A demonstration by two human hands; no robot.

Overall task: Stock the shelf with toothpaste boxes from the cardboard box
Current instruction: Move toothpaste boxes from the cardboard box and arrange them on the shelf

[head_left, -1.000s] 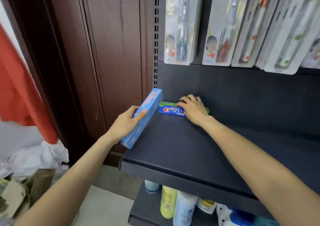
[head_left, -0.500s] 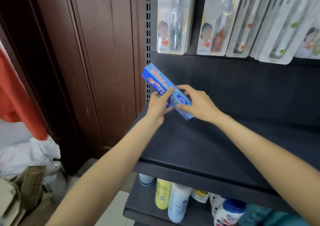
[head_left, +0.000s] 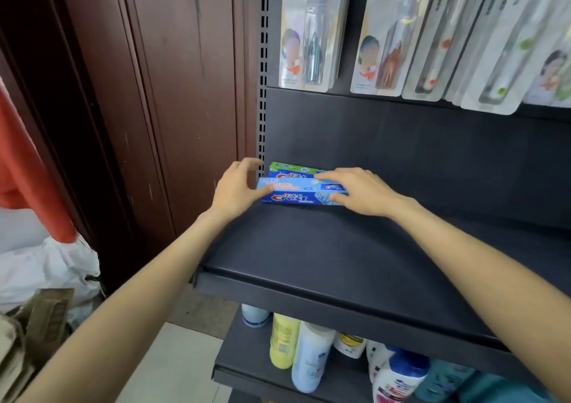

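Both hands hold the long blue cardboard toothpaste box (head_left: 301, 193) by its ends, left hand (head_left: 236, 188) and right hand (head_left: 360, 191) lightly curled, on the dark metal shelf (head_left: 324, 257) against a green-topped box (head_left: 292, 169). It looks light, stiff, crushable.
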